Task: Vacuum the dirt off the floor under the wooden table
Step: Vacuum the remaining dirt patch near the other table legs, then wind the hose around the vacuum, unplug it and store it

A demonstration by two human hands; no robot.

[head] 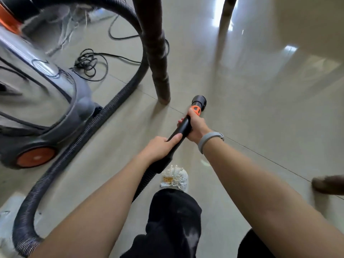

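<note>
While both hands grip it, wand point(181, 130) nozzle point(199, 102) points past right hand point(196, 125)

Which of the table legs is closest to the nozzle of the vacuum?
The dark leg just left of the nozzle; its foot stands on the floor beside it. The other leg stands farther back, near the top edge.

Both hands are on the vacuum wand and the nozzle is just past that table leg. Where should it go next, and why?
Probably a short push forward and right, sweeping the nozzle over the open floor beyond the table leg. The left hand and right hand both grip the wand, so it is steady, and the hose lies left, clear of that path. No dirt shows plainly in this blurred view.
</note>
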